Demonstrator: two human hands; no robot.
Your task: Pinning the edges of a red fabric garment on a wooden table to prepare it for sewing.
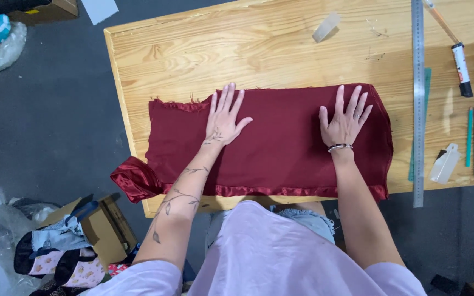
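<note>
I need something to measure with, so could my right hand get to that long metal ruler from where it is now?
Probably yes. The right hand lies flat on the dark red fabric, and the metal ruler lies just past the fabric's right edge on the wooden table, with nothing between them.

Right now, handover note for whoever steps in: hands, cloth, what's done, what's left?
Left hand: flat, fingers spread, pressing the dark red cloth left of its middle. No grip on anything.
Right hand: flat on the cloth's right part, also holding nothing.
Cloth lies spread on the wooden table; its shiny left end hangs bunched over the table edge.
Metal ruler and marker lie untouched to the right.
Done: cloth laid out mostly smooth. Left: the bunched end.
</note>
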